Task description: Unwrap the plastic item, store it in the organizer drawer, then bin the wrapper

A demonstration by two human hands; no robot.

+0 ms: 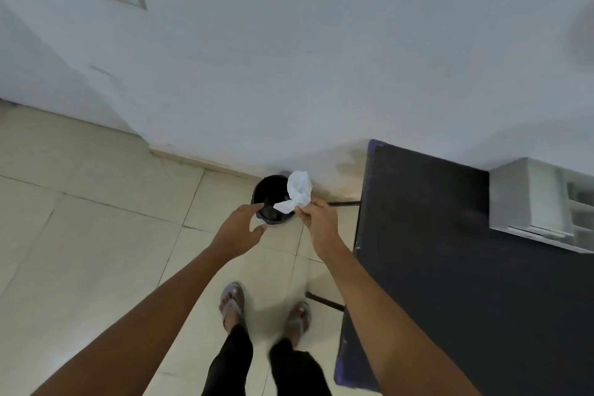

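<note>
black bin [273, 199], white wrapper [298, 191] pinched in right hand [321, 222] above it

A person seen from above: both forearms bare to the elbow, with no sleeves, watch or rings showing on the left hand [236, 231] or the right hand [321, 222]. Black trousers [266, 366] cover the legs down to the ankle. On the feet, open grey sandals [233, 300] with straps across the toes, the right one blurred.
</note>
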